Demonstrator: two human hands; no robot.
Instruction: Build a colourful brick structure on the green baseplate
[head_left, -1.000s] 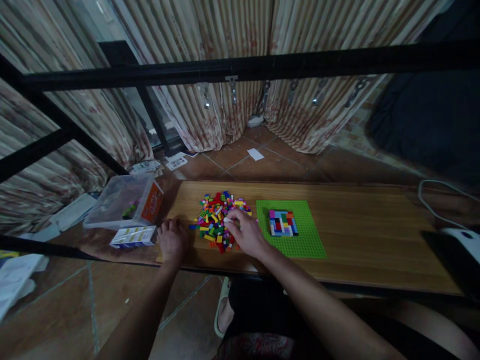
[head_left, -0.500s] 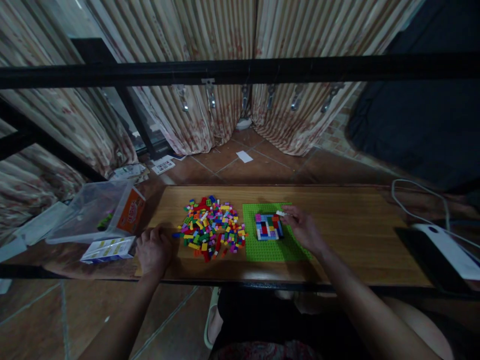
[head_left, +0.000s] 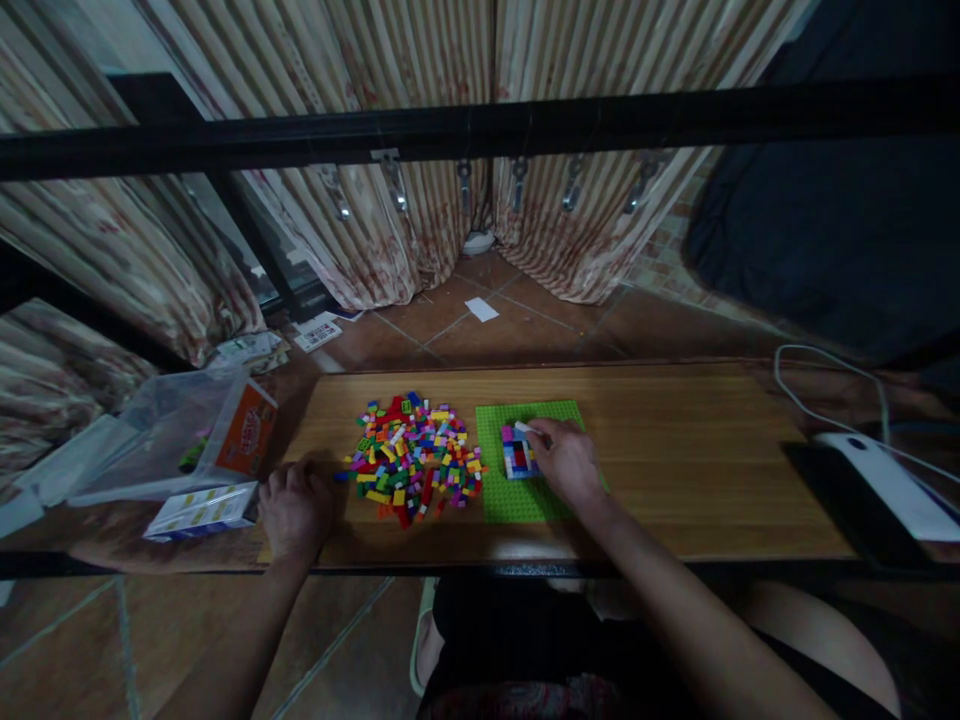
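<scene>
A small white toy brick (head_left: 523, 427) is pinched between the thumb and fingertips of my right hand (head_left: 568, 462). That hand is over the multicoloured brick structure (head_left: 517, 463) and hides its right side. I cannot tell whether the white brick touches the structure. Beneath it lies the green studded baseplate (head_left: 495, 505). At the table's left end my left hand (head_left: 296, 510) rests palm down, holding nothing, its fingers laid on the surface. Between the hands spreads a pile of loose coloured bricks (head_left: 416, 460), left of the baseplate.
A clear plastic bin (head_left: 169, 430) with an orange label and a blue-and-white box (head_left: 201, 510) stand beyond the wooden table's (head_left: 690, 450) left end. On the right lie a white device (head_left: 889, 485), its cable (head_left: 832, 350) and a dark flat panel (head_left: 847, 500). A black rail (head_left: 600, 125) crosses behind.
My right hand has moved left, carrying the white brick from the structure's right side to above its top edge. My left hand stays resting in place. The whole view has shifted slightly.
</scene>
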